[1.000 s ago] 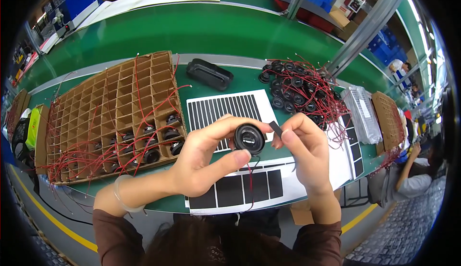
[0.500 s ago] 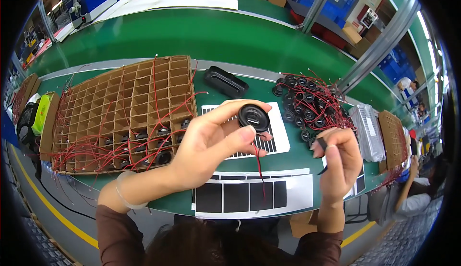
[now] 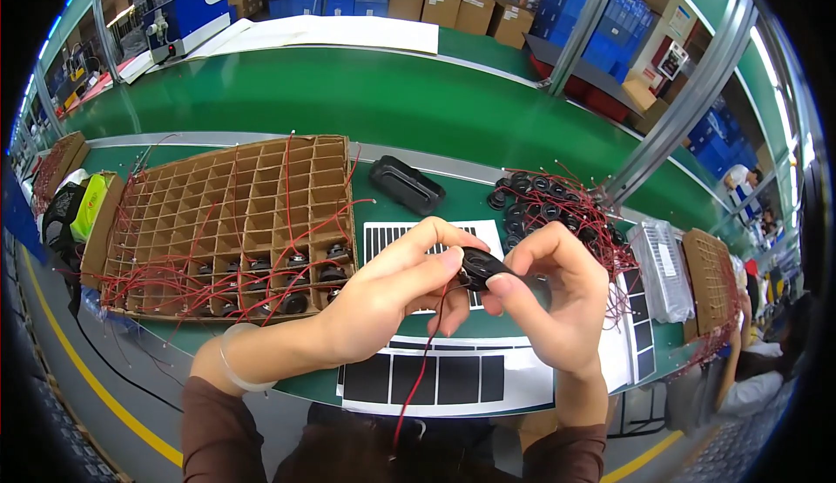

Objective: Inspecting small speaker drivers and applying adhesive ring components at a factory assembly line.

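Observation:
In front of me my left hand pinches a small round black speaker by its edge, tilted so that I see it nearly side-on. A thin red and black wire hangs from it toward my lap. My right hand is closed at the speaker's right side, thumb and forefinger pressing a black strip against its rim. Strip and speaker blend together, so where one ends is hard to see. Below both hands lies a white sheet with black squares; behind them is a white sheet with narrow black bars.
A cardboard divider box with wired speakers in its near cells stands left. Wired speakers lie in a pile at the right, beside clear plastic trays. A black oblong casing lies behind. A person sits at far right.
My right hand has moved left to the speaker, bringing the black strip against it. My left hand has tilted the speaker from face-up to nearly edge-on and lowered it slightly.

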{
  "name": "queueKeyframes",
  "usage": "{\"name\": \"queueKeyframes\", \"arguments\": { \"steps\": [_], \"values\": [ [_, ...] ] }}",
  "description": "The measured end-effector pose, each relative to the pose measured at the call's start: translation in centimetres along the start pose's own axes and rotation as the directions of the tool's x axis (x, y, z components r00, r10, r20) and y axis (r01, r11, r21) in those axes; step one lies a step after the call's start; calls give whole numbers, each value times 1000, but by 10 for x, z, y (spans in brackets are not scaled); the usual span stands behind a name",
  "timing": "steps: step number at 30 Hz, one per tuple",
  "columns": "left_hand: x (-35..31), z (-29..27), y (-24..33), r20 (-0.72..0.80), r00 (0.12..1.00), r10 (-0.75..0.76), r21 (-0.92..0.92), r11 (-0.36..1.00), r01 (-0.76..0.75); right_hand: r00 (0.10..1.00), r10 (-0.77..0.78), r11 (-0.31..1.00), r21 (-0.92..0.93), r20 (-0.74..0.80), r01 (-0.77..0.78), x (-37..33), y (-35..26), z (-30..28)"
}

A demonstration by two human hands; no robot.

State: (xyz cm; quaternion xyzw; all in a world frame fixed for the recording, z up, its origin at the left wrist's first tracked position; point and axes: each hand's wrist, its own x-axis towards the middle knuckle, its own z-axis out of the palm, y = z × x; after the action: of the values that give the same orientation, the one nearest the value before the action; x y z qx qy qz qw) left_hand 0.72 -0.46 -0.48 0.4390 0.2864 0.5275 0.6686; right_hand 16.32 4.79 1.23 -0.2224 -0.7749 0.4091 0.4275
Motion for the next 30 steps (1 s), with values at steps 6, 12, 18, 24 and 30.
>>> {"name": "queueKeyframes", "arguments": {
  "steps": [6, 12, 18, 24, 30],
  "values": [
    [-6, 7, 5, -27, 999, 24, 137, 990, -20, 992, -76, 994, -72, 102, 83, 6, 5, -2],
    [0, -3, 5, -52, 995, 87, 131, 988, -80, 999, -25, 983, 180, 24, 20, 6, 6, -4],
    [3, -9, 4, -65, 997, 47, 202, 979, -33, 997, -22, 994, 107, 74, 14, 6, 3, -7],
    [2, -10, 1, -71, 995, 64, 149, 987, -53, 998, -22, 994, 110, 60, 15, 8, 8, -3],
    [2, -11, 0, -22, 999, 39, 86, 996, -37, 997, -36, 999, 14, 67, 35, 9, 9, -2]
  ]
}}
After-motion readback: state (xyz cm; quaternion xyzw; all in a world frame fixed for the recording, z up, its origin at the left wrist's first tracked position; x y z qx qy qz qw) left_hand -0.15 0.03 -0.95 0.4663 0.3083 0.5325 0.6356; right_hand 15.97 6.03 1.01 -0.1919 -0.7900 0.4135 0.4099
